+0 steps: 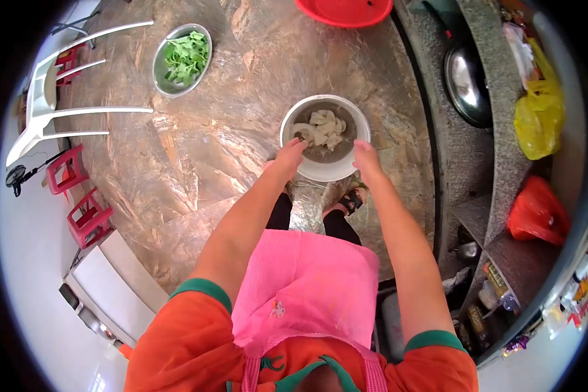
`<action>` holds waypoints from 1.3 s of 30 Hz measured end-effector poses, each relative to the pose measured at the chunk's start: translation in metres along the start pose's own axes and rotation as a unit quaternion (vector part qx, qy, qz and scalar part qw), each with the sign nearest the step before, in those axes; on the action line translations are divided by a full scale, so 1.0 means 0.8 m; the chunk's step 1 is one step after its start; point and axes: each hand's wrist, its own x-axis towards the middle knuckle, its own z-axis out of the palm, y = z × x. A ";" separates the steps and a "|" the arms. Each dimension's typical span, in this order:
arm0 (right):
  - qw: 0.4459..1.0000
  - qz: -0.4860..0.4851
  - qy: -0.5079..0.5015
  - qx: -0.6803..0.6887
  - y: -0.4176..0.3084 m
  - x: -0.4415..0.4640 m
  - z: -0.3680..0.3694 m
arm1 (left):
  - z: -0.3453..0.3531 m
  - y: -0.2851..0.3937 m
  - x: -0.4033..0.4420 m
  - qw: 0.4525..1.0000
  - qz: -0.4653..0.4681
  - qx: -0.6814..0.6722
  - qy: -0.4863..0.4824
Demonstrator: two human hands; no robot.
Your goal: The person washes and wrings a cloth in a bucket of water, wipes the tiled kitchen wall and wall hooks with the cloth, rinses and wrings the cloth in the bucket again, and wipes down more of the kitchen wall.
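A round, pale metal basin (pixel 328 171) is low in front of me, above or on the floor near my feet. Murky water fills its lower part, and a bunched, off-white soft mass (pixel 325 129) lies in it; whether this is wet cloth or food I cannot tell. My left hand (pixel 291 155) grips the basin's near left rim, fingertips over the edge. On the right side, my right hand (pixel 366 158) holds the rim, its thumb side toward the inside. Both hands are closed on the basin.
A metal bowl of green leaves (pixel 187 57) stands on the floor at the upper left. A red basin (pixel 346 12) is at the top. White chair legs (pixel 101 110) and pink stools (pixel 90 215) line the left. Stone shelves (pixel 467 157) with a lidded pan (pixel 468 83) run along the right.
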 end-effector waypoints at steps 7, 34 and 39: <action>0.902 -0.241 0.056 -0.353 0.070 0.193 0.086 | 0.020 -0.029 0.108 0.997 -0.063 -0.046 0.027; 0.857 -0.479 0.065 -0.177 0.078 0.097 0.155 | 0.016 -0.066 0.200 0.931 -0.163 -0.243 -0.220; 0.878 -0.386 0.073 -0.273 0.086 0.152 0.145 | -0.004 -0.125 0.241 0.904 -0.178 -0.311 -0.233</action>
